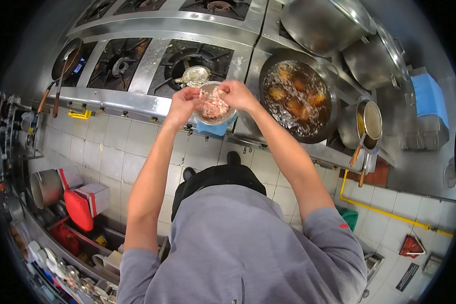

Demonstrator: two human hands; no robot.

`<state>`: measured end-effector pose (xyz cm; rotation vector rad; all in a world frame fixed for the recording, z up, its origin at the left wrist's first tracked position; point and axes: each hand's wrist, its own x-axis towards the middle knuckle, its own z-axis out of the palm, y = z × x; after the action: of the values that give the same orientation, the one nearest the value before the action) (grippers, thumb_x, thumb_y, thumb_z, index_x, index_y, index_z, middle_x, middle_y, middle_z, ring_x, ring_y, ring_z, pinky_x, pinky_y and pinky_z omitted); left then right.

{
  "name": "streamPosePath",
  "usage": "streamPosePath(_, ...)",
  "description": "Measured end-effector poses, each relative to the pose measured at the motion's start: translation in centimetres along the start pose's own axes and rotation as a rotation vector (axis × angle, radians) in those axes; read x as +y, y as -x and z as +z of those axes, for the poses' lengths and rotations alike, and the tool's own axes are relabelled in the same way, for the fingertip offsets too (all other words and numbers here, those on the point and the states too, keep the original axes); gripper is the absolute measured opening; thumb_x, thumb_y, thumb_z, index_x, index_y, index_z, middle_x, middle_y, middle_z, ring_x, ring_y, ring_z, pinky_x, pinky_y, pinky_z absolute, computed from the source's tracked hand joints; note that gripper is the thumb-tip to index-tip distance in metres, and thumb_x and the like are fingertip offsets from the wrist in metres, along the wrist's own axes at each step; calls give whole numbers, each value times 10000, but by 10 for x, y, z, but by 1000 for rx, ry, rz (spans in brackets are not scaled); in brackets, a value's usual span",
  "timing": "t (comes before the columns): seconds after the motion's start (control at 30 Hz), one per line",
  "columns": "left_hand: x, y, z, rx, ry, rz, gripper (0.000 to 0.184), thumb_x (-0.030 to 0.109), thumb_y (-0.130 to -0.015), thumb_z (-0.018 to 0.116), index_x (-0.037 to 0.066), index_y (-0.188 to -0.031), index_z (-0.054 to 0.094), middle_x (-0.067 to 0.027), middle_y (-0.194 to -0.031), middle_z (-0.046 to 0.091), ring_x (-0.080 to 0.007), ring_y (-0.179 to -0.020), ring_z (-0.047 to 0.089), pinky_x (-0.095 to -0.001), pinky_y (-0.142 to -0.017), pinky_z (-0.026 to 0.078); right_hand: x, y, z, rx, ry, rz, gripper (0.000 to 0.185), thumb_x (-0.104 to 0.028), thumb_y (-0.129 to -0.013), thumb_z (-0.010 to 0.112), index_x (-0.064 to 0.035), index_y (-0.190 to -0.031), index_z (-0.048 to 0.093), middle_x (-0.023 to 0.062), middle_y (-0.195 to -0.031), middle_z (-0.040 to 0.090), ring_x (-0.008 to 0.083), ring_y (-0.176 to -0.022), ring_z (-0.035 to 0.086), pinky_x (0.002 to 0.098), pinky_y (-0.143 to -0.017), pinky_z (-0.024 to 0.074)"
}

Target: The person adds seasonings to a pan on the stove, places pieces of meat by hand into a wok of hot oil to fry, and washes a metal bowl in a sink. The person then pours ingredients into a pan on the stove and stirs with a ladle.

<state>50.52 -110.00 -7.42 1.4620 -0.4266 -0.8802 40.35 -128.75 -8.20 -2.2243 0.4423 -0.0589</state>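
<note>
A round metal bowl (215, 120) holds pale pink pieces (214, 106) that look like raw meat. It stands at the stove's front edge over a blue cloth (211, 128). My left hand (186, 103) is at the bowl's left rim, its fingers pinched together at the pink pieces. Over the right side of the bowl is my right hand (234, 95), fingers curled in on the same pieces. Just behind the bowl, a small metallic dish (195, 76) rests on the burner. To the right, browned pieces (295, 107) bubble in dark oil in a large wok (329, 119).
Large steel pots (319, 25) stand at the back right. Strainers (373, 120) with wooden handles lie right of the wok. A dark pan (68, 58) sits on the left burner. A yellow pipe (375, 212) runs along the floor at right.
</note>
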Motion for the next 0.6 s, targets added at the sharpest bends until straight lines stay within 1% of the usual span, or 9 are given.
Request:
streamPosePath(0.03,-6,1,-2,57,-71,41,227,-8,-812,623,-39,-1037,617,-78,-861,665,-116,-766,612,-256,-679,502,2,0,7,-28,-19,64,184,-110,-761,648,40,-868,646,186,-768,669,226,-740,673,377,-704,527)
streamPosePath(0.07,-17,0,-4,68,-65,45,227,-8,-812,623,-39,-1037,617,-78,-861,665,-116,-766,612,-256,-679,502,7,-1,18,-36,-13,56,184,-110,-761,648,40,-868,646,186,-768,669,226,-740,673,377,-704,527)
streamPosePath(0.17,-42,-1,-4,121,-389,126,209,79,-799,685,-21,-977,640,-83,-763,669,-130,-691,618,-292,-662,511,18,-4,54,47,414,-167,203,-84,-720,635,40,-880,655,270,-859,653,413,-859,642,471,-755,519)
streamPosePath(0.33,-52,8,7,181,-503,114,201,72,-801,640,-14,-982,642,-136,-793,680,-208,-701,648,-326,-688,521,7,-15,60,44,544,-127,152,-91,-751,620,27,-829,675,266,-813,655,409,-833,657,460,-764,530)
streamPosePath(0.4,-52,11,6,209,-480,96,238,67,-785,640,-23,-1006,643,-147,-818,684,-216,-723,656,-332,-694,522,1,-15,45,103,352,-134,169,-85,-747,617,6,-867,692,265,-845,658,415,-833,655,471,-750,524)
streamPosePath(0.43,-52,10,6,216,-474,95,238,67,-785,640,-23,-1006,643,-147,-818,684,-216,-723,656,-332,-694,522,6,-18,39,120,285,-127,183,-114,-752,650,-8,-893,698,211,-797,682,328,-742,680,420,-685,530)
streamPosePath(0.47,-56,8,5,207,-446,95,251,45,-782,639,-24,-1023,638,-117,-831,674,-183,-737,641,-315,-707,522,5,-19,30,113,290,-131,183,-114,-752,650,-8,-893,698,211,-797,682,328,-742,680,420,-685,530)
streamPosePath(0.57,-67,0,5,205,-399,91,318,20,-773,647,-26,-1086,614,-89,-870,657,-145,-771,616,-294,-725,519,-13,-21,-1,-23,-282,198,150,-169,-859,663,-38,-922,703,1,-769,644,71,-660,545,245,-605,461)
streamPosePath(0.6,-62,-3,6,209,-384,87,371,18,-768,656,-27,-1132,596,-91,-896,651,-140,-789,607,-292,-731,515,-21,-21,-10,-19,-277,193,150,-169,-859,663,-38,-922,703,1,-769,644,71,-660,545,245,-605,461)
